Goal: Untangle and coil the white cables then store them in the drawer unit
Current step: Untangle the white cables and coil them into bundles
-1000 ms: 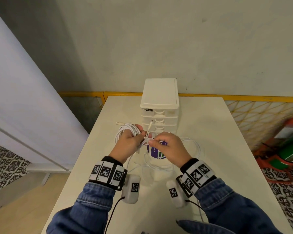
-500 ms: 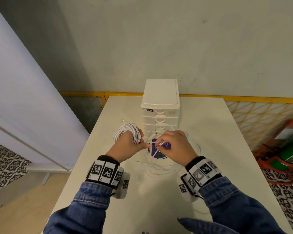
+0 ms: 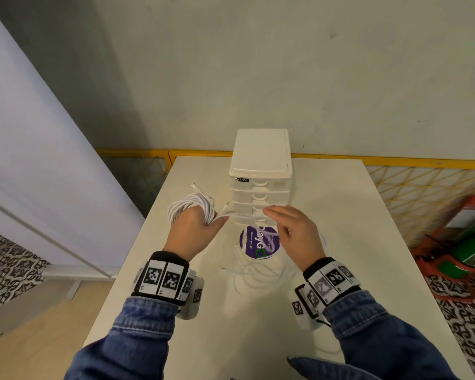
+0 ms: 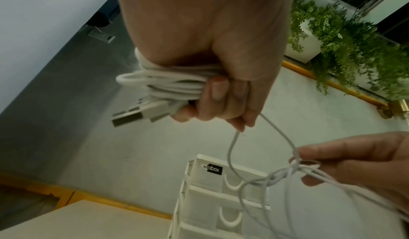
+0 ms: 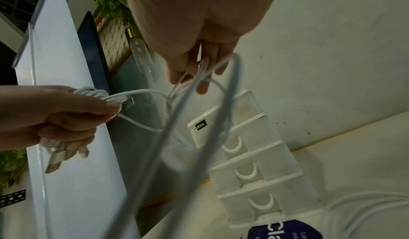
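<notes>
My left hand (image 3: 196, 224) grips a coil of white cable (image 3: 188, 205) to the left of the white drawer unit (image 3: 261, 160). In the left wrist view its fingers (image 4: 218, 94) wrap the coil (image 4: 159, 83), and USB plugs (image 4: 130, 117) stick out. A strand (image 3: 240, 213) runs from this fist to my right hand (image 3: 281, 218), held in front of the closed drawers. In the right wrist view the right fingertips (image 5: 177, 74) pinch a knot of tangled strands (image 5: 199, 78). More loose cable (image 3: 258, 274) lies in loops on the white table (image 3: 340, 215).
A round purple sticker (image 3: 258, 242) lies on the table in front of the drawer unit. The table's back edge meets a yellow rail (image 3: 395, 161) and a wall. A white panel (image 3: 39, 160) stands left; orange and green items (image 3: 466, 248) sit on the floor right.
My hands have drawn apart: the right one has moved right and forward, stretching a strand from the coil. The left hand with the coil has shifted slightly left.
</notes>
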